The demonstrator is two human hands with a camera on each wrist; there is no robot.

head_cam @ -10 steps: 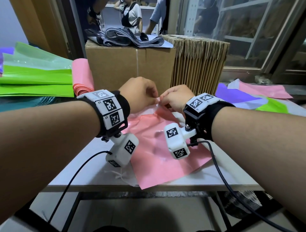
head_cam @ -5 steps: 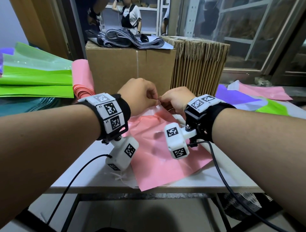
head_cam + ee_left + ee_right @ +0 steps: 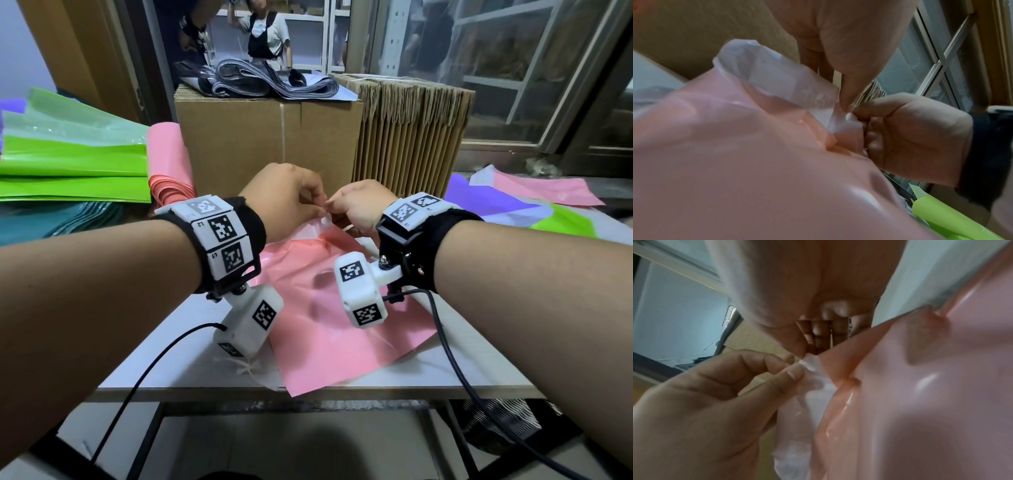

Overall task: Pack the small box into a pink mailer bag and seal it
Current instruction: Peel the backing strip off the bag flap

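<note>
The head view looks forward and down from above both forearms, over the white table toward the large cardboard box and the window behind. The left wrist view sits very close under the left hand, facing rightward along it at the right hand and the window. The right wrist view sits as close under the right hand, facing the left hand. All three share the spot where both hands meet at the pink mailer bag and its white strip.
</note>
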